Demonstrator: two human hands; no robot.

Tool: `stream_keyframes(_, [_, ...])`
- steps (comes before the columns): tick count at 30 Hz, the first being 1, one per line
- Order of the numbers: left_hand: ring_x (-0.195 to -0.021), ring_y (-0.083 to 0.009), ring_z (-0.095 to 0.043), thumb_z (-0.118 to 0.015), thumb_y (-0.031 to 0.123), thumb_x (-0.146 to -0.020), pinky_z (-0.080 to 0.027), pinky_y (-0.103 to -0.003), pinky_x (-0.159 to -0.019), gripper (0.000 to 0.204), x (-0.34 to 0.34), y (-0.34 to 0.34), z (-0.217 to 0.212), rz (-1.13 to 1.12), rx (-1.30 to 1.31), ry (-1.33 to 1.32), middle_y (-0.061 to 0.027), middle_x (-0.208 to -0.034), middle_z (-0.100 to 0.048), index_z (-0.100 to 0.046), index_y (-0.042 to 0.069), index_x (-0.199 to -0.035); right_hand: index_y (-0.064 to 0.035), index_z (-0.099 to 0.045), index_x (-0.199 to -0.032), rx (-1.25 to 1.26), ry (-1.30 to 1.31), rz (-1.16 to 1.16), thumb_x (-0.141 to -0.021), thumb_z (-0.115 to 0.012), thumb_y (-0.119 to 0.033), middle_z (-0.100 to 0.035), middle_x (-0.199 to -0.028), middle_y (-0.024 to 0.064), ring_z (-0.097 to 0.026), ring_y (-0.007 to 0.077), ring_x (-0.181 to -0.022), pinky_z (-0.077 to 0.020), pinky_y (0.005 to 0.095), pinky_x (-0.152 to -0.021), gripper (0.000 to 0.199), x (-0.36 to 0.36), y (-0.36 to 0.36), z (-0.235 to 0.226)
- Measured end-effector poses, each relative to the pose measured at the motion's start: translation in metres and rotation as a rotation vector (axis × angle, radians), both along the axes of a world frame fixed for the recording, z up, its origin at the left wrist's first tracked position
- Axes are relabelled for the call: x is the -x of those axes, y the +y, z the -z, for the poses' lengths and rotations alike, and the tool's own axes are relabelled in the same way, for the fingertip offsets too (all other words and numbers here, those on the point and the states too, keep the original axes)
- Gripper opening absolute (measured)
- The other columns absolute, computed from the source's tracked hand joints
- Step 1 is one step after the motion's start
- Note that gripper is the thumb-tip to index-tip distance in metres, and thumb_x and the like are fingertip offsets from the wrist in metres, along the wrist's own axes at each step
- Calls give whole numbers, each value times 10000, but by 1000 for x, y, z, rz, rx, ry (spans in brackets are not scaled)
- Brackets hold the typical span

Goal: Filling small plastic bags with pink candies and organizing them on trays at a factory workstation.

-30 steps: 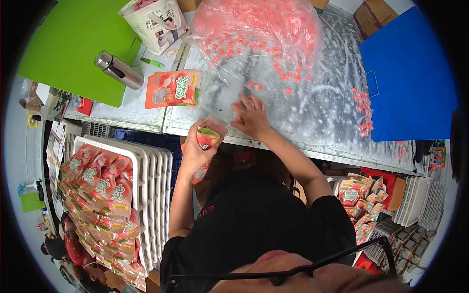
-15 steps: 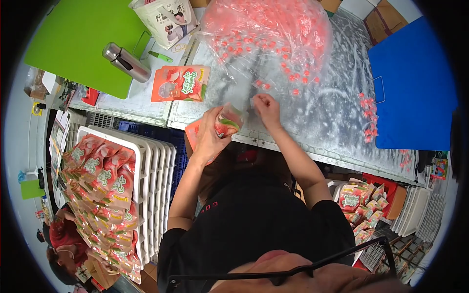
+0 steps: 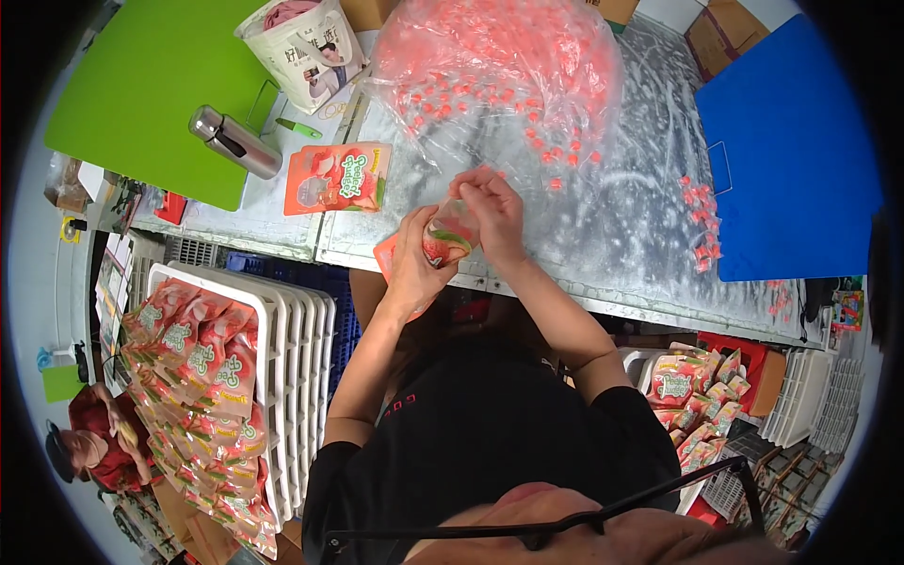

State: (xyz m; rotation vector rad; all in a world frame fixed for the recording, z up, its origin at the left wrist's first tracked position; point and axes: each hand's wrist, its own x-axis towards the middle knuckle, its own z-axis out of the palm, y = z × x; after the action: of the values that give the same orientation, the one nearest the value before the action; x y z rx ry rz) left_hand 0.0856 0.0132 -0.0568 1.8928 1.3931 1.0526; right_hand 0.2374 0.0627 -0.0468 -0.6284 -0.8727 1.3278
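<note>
While the left hand [image 3: 414, 264] grips a pouch [image 3: 449, 240] at frame centre, the right hand [image 3: 494, 212] pinches its top, fingers hiding the opening.

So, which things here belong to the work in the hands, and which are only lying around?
In use:
- left hand holding the open pouch
- right hand at the pouch's mouth
- clear bag of small pink candies
- loose candies on the metal table

Lying about:
- steel flask
- green pen
- flat printed pouch
- white bag
- white tray of filled pouches
</note>
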Motion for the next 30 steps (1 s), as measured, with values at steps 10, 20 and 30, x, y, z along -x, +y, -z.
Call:
stream_keyframes(10, [-1213, -334, -516, -777, -29, -659, -412, -395, -1043, 798, 3, 5, 12, -111, -58, -263, -184, -1291, -496, -420, 17, -1370, -78, -628, -1228, -443, -962, 206, -924, -661, -212, -540, -1365, 133, -516, 329, -1257, -409, 432, -1045, 334, -51, 39, 37])
stream_keyframes(20, [-1125, -227, -543, -778, 8, -728, -434, -358, -1002, 781, 13, -18, -15, -226, 121, -328, -160, -1257, -503, -376, -10, -1397, -204, -540, -1410, -88, -1791, 324, -954, -469, -589, -384, -1553, 59, -299, 371, -1438, -149, 592, -1178, 602, -122, 121, 105])
stream_keyframes(30, [-1115, -219, -547, -787, 19, -733, -438, -351, -997, 787, 19, -22, 2, -206, 128, -330, -147, -1255, -517, -370, -11, -1400, -142, -400, -1506, -16, -752, -27, -1012, -424, -465, -262, -1616, 97, -223, 337, -1490, -128, 533, -1204, 591, -111, 76, 112])
